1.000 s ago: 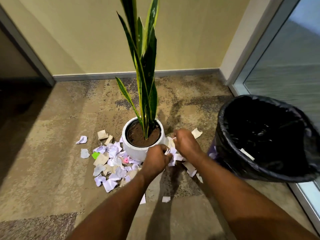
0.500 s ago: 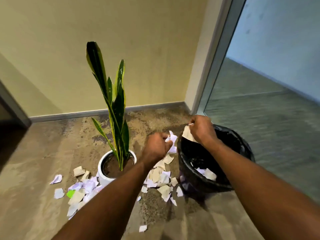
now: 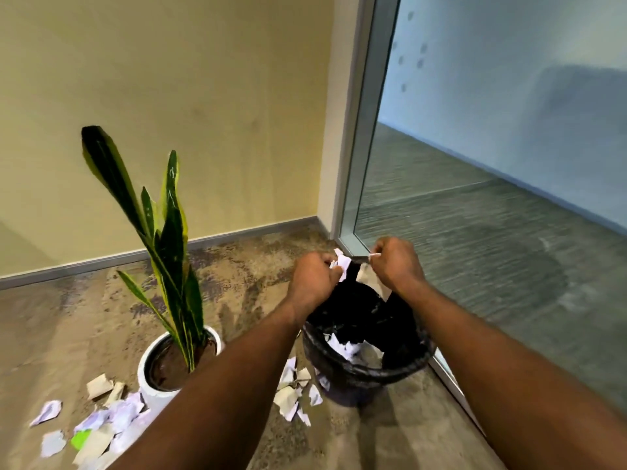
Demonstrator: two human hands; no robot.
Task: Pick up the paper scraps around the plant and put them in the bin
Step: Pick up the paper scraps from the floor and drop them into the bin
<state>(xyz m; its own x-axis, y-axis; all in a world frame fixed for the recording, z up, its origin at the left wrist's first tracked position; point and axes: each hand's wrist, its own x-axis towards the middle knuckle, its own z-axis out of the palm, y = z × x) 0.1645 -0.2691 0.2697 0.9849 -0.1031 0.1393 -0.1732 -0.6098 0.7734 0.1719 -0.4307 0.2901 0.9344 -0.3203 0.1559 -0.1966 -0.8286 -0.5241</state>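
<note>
Both hands hover over the black-lined bin (image 3: 366,371). My left hand (image 3: 314,279) is closed on white and lilac paper scraps (image 3: 342,262) above the bin's far side. My right hand (image 3: 397,266) grips a beige scrap (image 3: 364,276) that hangs down toward the bin. Some scraps lie inside the bin (image 3: 341,346). More scraps (image 3: 291,391) sit on the carpet between bin and pot. A larger pile (image 3: 98,425) lies left of the white pot (image 3: 149,385) with the snake plant (image 3: 166,239).
A glass wall with a metal frame (image 3: 356,130) stands right behind the bin. A yellow wall with a grey skirting board (image 3: 101,259) closes the corner behind the plant. The carpet is mottled brown.
Both hands have lifted scraps from beside the pot and carried them right, over the bin. My left hand has come up next to my right hand. The view has swung right and up.
</note>
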